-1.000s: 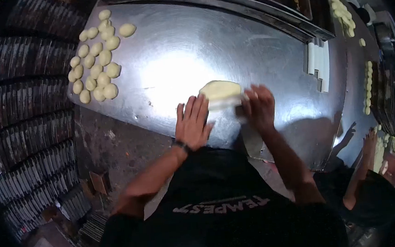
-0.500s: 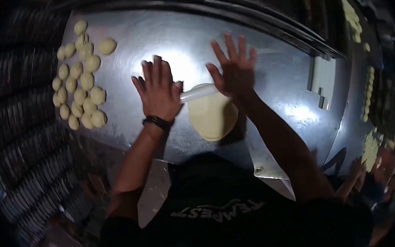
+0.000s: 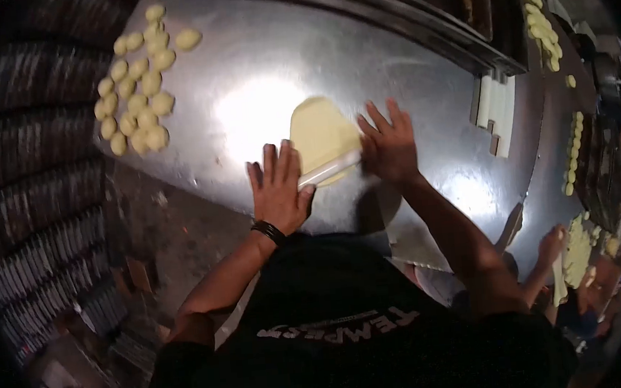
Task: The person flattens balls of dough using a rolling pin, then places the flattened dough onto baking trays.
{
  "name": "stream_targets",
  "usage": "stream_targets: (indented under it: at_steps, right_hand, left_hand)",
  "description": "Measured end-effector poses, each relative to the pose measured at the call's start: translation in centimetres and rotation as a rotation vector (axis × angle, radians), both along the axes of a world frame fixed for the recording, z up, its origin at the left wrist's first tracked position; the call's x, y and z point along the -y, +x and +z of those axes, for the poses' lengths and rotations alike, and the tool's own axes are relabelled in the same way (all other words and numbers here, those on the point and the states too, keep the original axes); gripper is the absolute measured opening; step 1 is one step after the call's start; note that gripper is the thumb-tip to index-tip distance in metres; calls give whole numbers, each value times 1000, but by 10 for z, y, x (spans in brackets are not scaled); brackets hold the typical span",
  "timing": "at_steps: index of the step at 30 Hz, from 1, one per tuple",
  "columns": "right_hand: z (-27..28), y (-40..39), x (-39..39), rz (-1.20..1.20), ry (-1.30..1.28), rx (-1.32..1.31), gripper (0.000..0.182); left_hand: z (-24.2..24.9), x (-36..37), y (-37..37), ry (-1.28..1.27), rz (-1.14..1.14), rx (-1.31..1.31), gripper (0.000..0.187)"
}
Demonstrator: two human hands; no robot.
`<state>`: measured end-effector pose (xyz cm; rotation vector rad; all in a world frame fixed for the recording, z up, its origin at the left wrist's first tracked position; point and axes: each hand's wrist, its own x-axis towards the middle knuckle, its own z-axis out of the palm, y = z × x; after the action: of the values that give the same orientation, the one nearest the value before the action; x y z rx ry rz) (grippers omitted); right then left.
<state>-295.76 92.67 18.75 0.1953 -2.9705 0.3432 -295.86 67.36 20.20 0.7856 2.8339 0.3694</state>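
Note:
A flat sheet of pale dough (image 3: 318, 131) lies on the metal table (image 3: 227, 62). Across its near part rests a white rolling pin (image 3: 332, 169), slightly tilted. My left hand (image 3: 279, 189) presses on the pin's left end, palm down with the fingers stretched forward; a dark band is round the wrist. On the right end of the pin lies my right hand (image 3: 392, 146), its fingers spread and pointing away from me. Neither hand is wrapped round the pin.
Several dough balls (image 3: 151, 82) sit at the table's far left. White bars (image 3: 497, 110) lie at the right by a dark raised edge. Another person's hand (image 3: 550, 246) is at the lower right, near more dough (image 3: 577, 249). Racks (image 3: 52, 243) stand on the left.
Both hands and the rolling pin have moved toward my body, from the dough's far part to its near part. The camera view has shifted too.

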Motion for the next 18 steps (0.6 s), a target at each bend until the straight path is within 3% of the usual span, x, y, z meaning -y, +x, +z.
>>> stream_targets:
  at_steps: [1, 3, 7, 9, 11, 13, 15, 18]
  right_hand:
    - [-6, 44, -7, 3, -31, 12, 37]
    - [-10, 100, -8, -36, -88, 53, 38]
    - [10, 127, -13, -10, -291, 54, 32]
    - [27, 105, -14, -142, -464, 224, 34]
    - [32, 78, -11, -2, -210, -67, 36]
    - [24, 33, 15, -162, -62, 68, 51]
    - [-5, -18, 27, -184, 94, -17, 60]
    - [-11, -123, 35, -144, 28, -95, 55]
  left_hand:
    - [1, 0, 18, 36, -51, 101, 62]
    - [-9, 4, 48, 114, -151, 45, 59]
    - [-33, 17, 52, 345, -180, -13, 45]
    - [-33, 21, 37, 510, -155, -12, 40]
    - [-16, 11, 22, 343, 8, -100, 42]
    - [-17, -1, -3, 200, 122, -76, 50]
    - [-17, -6, -46, 82, 160, -118, 54]
    - [-27, -4, -127, -58, 215, -137, 57]
